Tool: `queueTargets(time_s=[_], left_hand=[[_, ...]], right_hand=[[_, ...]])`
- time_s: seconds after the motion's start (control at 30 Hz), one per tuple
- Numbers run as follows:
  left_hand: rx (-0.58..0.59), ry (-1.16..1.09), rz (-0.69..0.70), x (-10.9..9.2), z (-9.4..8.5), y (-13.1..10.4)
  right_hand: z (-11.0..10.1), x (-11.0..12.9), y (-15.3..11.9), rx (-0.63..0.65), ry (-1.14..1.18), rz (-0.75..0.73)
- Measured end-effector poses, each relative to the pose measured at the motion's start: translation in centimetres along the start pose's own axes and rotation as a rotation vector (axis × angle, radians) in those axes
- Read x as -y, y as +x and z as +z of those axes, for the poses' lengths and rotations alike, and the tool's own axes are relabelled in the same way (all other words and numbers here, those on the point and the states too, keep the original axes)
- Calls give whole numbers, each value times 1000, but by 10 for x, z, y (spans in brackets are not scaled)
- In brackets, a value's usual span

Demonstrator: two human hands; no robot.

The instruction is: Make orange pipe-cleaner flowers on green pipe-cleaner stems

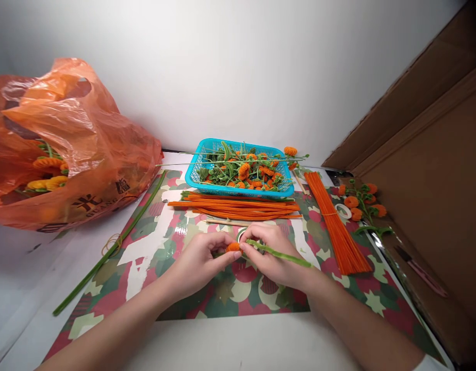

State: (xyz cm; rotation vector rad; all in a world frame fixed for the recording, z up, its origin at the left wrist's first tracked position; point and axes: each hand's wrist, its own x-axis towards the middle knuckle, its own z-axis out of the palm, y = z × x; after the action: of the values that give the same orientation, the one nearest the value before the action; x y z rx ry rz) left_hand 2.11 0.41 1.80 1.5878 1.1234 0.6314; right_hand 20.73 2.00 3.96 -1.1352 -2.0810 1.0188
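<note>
Behind the blue basket (222, 189) a pale wall (261, 67) stands in front of you, and a patterned sheet (222, 304) spreads from the basket toward you. Brown cardboard (427, 149) rises to the right of the basket; to its left sits your orange plastic bag (91, 149), with orange and yellow flowers showing inside. The basket itself is heaped with orange flowers and green leaves. A tied bundle of orange strips (338, 232) slants to the right of the basket, more loose orange strips (238, 206) lie just along its near side, and a banded bundle of green strips (106, 254) runs down to its left. On the near side of the basket, your left hand (207, 257) pinches a small orange coil (233, 247) between thumb and fingers; your right hand (274, 252) pinches at the coil's right end, and 1 green strip (284, 254) lies across that hand. Farther right of the basket rest a flower sprig (351, 201) and a pink-handled tool (425, 273).
</note>
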Motion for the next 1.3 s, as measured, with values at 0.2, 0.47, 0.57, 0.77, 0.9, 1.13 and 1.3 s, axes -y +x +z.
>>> queueTargets(time_s=[0.2, 0.47, 0.57, 0.77, 0.9, 1.13, 1.3], left_hand=[[-24, -13, -12, 2, 0, 2], [-78, -29, -57, -4, -5, 4], [-70, 35, -72, -4, -7, 4], [-39, 65, 2, -1, -6, 3], [-1, 68, 32, 0, -5, 2], [16, 14, 47, -1, -5, 2], [3, -83, 11, -2, -4, 3]], right_hand=[[1, 0, 1, -49, 23, 57], [3, -16, 8, -88, 311, 343], [0, -16, 9, -100, 377, 392], [-4, -13, 10, -89, 481, 413], [5, -16, 7, 45, 648, 355], [8, -15, 6, 43, 692, 391], [4, -12, 6, -5, 753, 416]])
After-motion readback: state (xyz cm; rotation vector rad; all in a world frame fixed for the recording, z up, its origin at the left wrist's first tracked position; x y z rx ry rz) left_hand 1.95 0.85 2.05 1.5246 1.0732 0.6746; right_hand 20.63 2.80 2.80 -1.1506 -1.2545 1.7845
